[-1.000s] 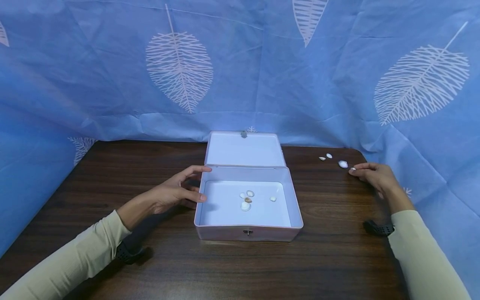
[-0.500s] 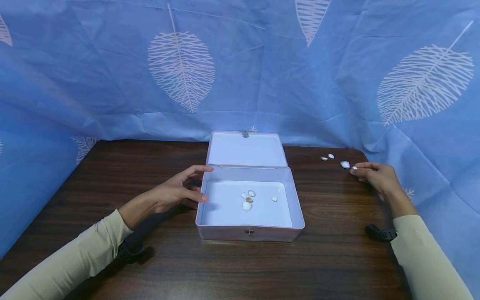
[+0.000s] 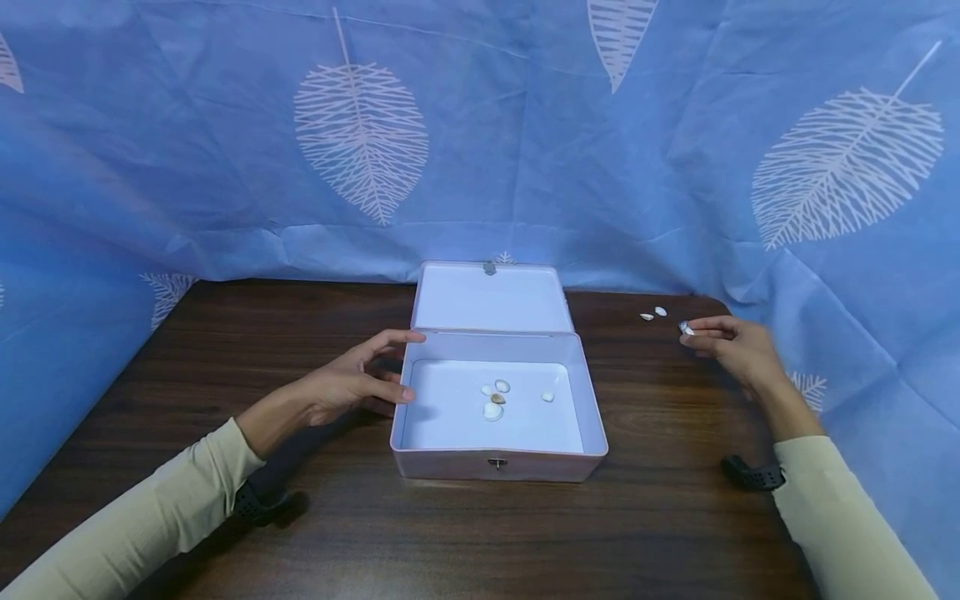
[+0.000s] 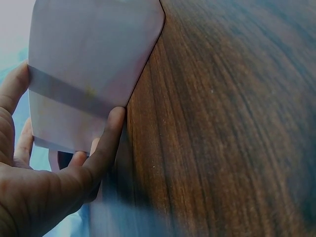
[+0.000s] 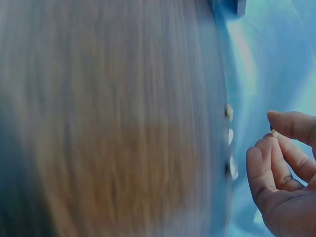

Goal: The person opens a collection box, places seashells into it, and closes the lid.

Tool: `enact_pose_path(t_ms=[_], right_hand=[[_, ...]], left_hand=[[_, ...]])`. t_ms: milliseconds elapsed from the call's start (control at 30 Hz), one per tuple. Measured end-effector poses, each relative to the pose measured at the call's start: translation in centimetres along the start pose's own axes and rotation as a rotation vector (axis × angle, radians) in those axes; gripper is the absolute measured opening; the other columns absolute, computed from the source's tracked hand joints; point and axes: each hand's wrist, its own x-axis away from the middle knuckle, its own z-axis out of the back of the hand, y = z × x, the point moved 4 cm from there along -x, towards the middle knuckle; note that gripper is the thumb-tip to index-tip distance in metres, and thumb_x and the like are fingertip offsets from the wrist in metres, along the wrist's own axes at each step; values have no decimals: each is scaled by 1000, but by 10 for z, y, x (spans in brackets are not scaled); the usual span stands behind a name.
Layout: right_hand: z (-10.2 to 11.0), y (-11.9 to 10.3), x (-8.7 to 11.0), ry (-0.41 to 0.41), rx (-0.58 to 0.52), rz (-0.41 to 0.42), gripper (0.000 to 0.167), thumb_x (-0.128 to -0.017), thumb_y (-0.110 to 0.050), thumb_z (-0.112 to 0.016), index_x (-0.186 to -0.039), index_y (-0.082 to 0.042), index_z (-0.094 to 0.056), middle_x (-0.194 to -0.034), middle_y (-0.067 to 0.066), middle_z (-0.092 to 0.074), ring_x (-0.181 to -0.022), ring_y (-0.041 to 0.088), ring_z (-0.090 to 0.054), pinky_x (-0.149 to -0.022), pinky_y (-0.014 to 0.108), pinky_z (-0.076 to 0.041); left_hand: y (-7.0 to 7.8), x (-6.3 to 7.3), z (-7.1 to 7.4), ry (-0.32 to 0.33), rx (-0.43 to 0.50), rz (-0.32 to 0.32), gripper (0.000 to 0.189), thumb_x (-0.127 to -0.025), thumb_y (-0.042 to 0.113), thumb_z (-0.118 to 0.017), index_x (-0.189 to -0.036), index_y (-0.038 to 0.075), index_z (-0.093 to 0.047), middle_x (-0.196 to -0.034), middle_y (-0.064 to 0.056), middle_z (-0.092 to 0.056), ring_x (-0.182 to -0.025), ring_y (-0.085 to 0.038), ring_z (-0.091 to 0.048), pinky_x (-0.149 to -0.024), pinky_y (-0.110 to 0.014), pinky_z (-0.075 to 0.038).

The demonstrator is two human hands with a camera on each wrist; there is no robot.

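A pinkish metal box [image 3: 498, 465] stands with its lid [image 3: 491, 297] raised. Several seashells [image 3: 492, 411] lie on its white floor. My left hand [image 3: 352, 383] rests against the box's left side, fingers spread, touching the rim; the left wrist view shows its fingers [image 4: 114, 121] on the outer wall. Over at the right, my right hand [image 3: 738, 350] pinches a small seashell [image 5: 273, 132] between thumb and fingertips. Right by those fingertips is a larger white seashell [image 3: 683, 326], partly hidden in the head view. Two small seashells [image 3: 660, 311] lie farther back on the table.
The dark wooden table [image 3: 315, 525] ends at a blue curtain [image 3: 525, 167] with leaf prints, behind and at both sides. The lid leans back near that curtain. A dark strap [image 3: 752, 475] sits below each wrist.
My right hand has moved a little left, with the small seashell pinched, and now partly covers the larger seashell. The left hand and box have stayed in place.
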Motion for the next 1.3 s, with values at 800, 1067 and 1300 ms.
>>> enact_pose_path(t_ms=[800, 1067, 1300], right_hand=[[-64, -69, 25, -99, 1, 165, 48, -104, -30, -84, -140, 0, -74, -116, 0, -78, -94, -7, -70, -88, 15, -58], [-78, -94, 31, -141, 2, 204, 46, -102, -30, -87, -137, -2, -76, -123, 15, -79, -95, 0, -73, -91, 25, -62], [-89, -117, 39, -168, -9, 240, 44, -103, -31, -86, -136, -4, -77, -125, 18, -78, -99, 6, -73, -90, 23, -61]], left_hand=[[3, 1, 0, 2, -3, 10, 93, -96, 9, -89, -173, 28, -41, -177, -18, -21, -140, -42, -56, -98, -50, -66], [3, -1, 1, -7, -9, 3, 92, -96, 9, -90, -172, 28, -41, -177, -18, -21, -138, -41, -58, -100, -51, -66], [2, 0, 0, -10, 2, -2, 94, -97, 9, -89, -174, 26, -39, -179, -17, -19, -136, -40, -58, -99, -50, -66]])
